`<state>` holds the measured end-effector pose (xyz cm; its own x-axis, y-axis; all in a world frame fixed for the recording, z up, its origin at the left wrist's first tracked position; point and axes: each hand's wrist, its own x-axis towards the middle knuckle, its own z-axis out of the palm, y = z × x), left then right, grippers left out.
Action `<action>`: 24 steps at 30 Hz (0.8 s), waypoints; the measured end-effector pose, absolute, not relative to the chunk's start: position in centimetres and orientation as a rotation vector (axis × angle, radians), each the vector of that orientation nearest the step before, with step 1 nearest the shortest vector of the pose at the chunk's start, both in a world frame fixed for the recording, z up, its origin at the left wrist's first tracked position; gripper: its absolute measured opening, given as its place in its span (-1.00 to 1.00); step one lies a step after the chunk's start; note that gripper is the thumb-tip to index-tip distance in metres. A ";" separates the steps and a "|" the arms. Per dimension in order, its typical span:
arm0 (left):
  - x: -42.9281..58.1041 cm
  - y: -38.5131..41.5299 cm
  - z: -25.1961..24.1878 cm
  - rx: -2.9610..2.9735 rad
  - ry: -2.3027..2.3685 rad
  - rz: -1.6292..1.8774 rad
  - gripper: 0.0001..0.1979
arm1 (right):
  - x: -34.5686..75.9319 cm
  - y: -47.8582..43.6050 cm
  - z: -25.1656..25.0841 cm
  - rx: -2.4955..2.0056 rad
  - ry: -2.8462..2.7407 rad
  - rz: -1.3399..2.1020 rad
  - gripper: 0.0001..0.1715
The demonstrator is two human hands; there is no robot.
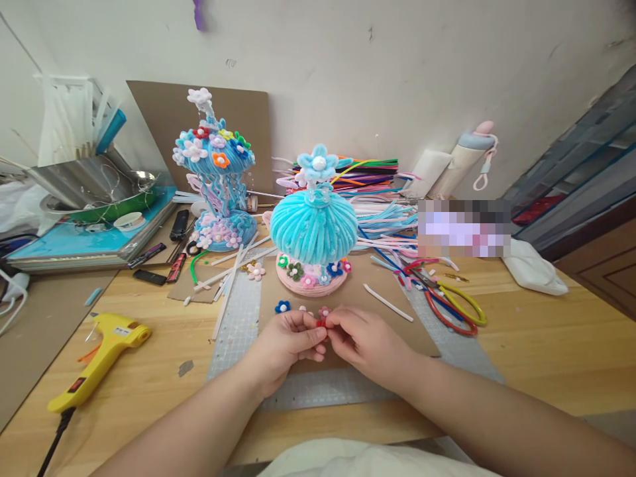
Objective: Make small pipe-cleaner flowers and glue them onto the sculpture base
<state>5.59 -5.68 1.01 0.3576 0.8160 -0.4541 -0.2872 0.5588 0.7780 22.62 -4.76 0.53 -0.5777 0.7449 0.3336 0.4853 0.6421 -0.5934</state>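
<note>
Between the fingertips of both hands is a small red pipe-cleaner piece (321, 324), mostly hidden by the fingers. My left hand (289, 338) pinches it from the left, and my right hand (365, 341) pinches it from the right. Just beyond them on the cardboard sheet (392, 338) lie a blue pipe-cleaner flower (283, 307) and a pinkish-red flower (324, 313); a pale one is partly covered by my left hand. Behind these stands a turquoise pipe-cleaner jellyfish (314, 225), topped by a flower, on a round pink base (318, 289) dotted with small flowers.
A yellow glue gun (99, 354) lies at left. Red- and yellow-handled scissors (460, 311) rest at right near a white pipe cleaner (387, 303). Behind stand a flower-covered blue jellyfish (213, 165), pipe-cleaner bundles (382, 215), a tumbler (460, 162) and a metal pot (84, 179).
</note>
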 end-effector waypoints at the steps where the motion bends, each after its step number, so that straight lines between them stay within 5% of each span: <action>1: 5.7 -5.7 1.0 0.648 0.944 0.788 -0.78 | 22.6 -4.7 0.5 -0.950 -2.296 0.588 -0.88; 13: 6.3 -5.7 1.2 0.688 0.925 0.881 -0.79 | 22.1 -4.9 0.2 -1.013 -2.110 0.702 -0.89; 24: 6.6 -5.5 0.7 0.971 1.066 0.936 -0.78 | 21.5 -3.9 0.5 -1.066 -1.308 2.001 -0.91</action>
<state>6.65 -5.47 0.73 0.2190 0.9404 -0.2603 -0.1364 0.2937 0.9461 21.45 -3.93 0.54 -0.5560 0.7624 -0.3310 -0.0029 -0.4000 -0.9165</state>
